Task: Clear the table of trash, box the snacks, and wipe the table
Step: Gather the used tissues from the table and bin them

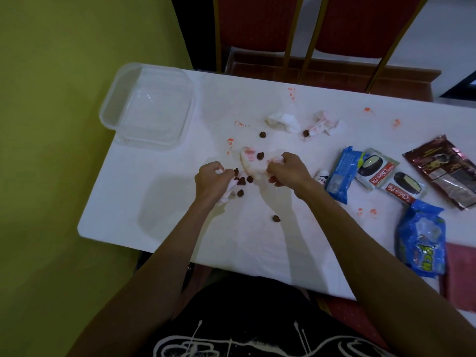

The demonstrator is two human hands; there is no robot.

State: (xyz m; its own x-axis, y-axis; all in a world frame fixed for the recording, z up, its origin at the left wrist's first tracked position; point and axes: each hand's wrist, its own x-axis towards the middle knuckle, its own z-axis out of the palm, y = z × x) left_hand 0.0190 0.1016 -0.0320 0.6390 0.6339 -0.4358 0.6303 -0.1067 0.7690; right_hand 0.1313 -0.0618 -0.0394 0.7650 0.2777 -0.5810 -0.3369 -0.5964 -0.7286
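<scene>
I note my left hand (210,181) curled round a crumpled tissue (228,188) and my right hand (288,168) pinching a stained tissue (251,167), both mid-table (154,202). Bare surface runs to the near edge. The box (148,106) sits at the far-left corner.

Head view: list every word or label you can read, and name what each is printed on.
"Choco Pie": upper pie packet.
"Choco Pie": lower pie packet.
"SEN", rest cut off: small white item beside the blue wrapper.
Green lettering on the blue bag: too blurred to read.
Print on the dark foil pouch: too blurred to read.
</scene>
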